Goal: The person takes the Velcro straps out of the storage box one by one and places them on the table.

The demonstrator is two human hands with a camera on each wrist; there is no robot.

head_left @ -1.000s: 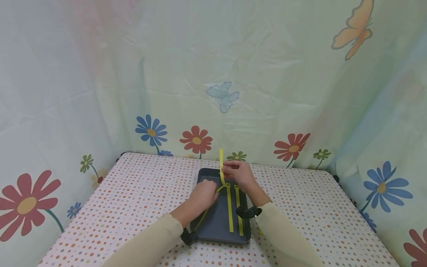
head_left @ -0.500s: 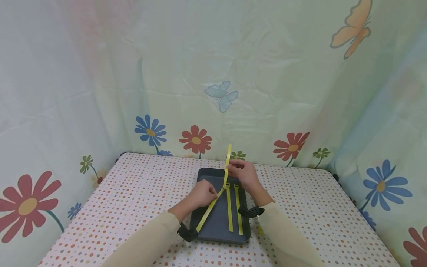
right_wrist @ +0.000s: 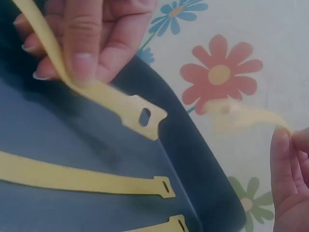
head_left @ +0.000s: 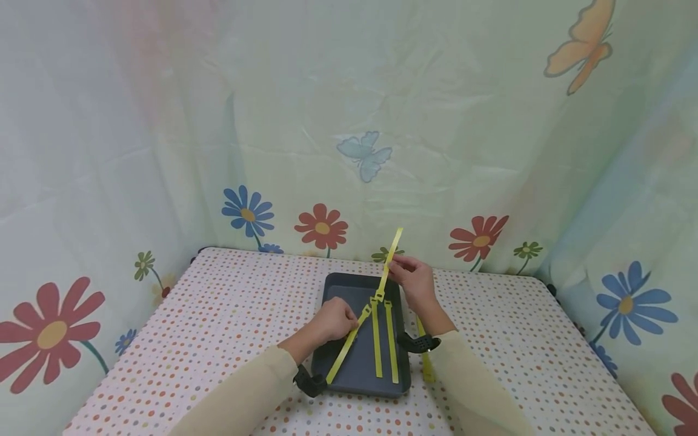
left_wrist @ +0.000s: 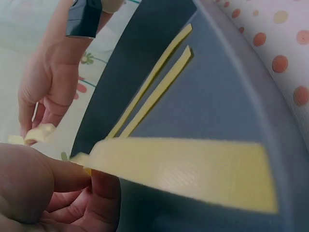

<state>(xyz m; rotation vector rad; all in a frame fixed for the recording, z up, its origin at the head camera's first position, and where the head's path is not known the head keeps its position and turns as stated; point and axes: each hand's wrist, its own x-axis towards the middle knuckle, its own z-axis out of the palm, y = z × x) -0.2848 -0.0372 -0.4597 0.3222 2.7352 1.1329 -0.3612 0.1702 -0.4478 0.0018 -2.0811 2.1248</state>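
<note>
My left hand (head_left: pixel 335 319) is over the left half of a dark grey tray (head_left: pixel 354 387). It pinches a yellow hook-and-loop cable tie (right_wrist: pixel 108 102) just behind its slotted head, and the long tail (left_wrist: pixel 207 174) slants back toward the near left corner. Beyond the tray's far right, my right hand (head_left: pixel 415 280) pinches a second yellow cable tie (head_left: pixel 388 266) near its middle, slotted head hanging low and tail pointing up. The two heads are apart. On the tray floor, two more cable ties (head_left: pixel 377 345) lie side by side, heads at the far end.
More yellow strap (head_left: pixel 428 366) lies on the table right of the tray, partly behind my right forearm. Dotted cloth covers the table (head_left: pixel 245 339). A floral curtain (head_left: pixel 272 151) hangs close behind the far edge. Both wrists wear black bands (head_left: pixel 418 344).
The two held cable ties have come apart, their heads now separated. My right hand has moved right with its tie, which leans right now. My left hand's tie shows its flat face, turned from edge-on.
</note>
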